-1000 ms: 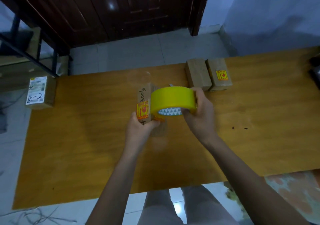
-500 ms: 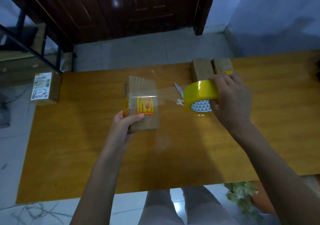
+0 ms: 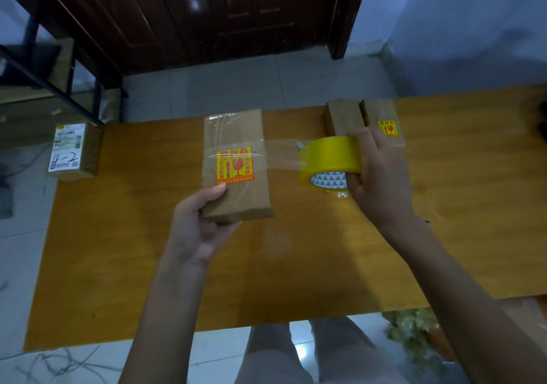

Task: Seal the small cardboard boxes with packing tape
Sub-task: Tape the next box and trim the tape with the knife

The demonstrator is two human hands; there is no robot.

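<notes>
My left hand (image 3: 196, 225) grips the near end of a small cardboard box (image 3: 236, 135) with a yellow and red fragile sticker, held flat above the wooden table (image 3: 148, 265). My right hand (image 3: 377, 176) holds a yellow roll of packing tape (image 3: 330, 156) to the right of the box. A clear strip of tape (image 3: 281, 154) stretches from the roll to the box, across the sticker. Two more small boxes (image 3: 344, 117) stand side by side at the table's far edge, just beyond the roll.
A labelled box marked "4-2" (image 3: 72, 150) sits beyond the table's left end. A dark door and tiled floor lie behind the table. A dark metal rack (image 3: 44, 76) stands at far left. Something dark (image 3: 543, 126) pokes in at the right edge.
The box has turned from on edge to lying flat, sticker up. My right hand has pulled the tape roll away to the right, drawing out a strip.
</notes>
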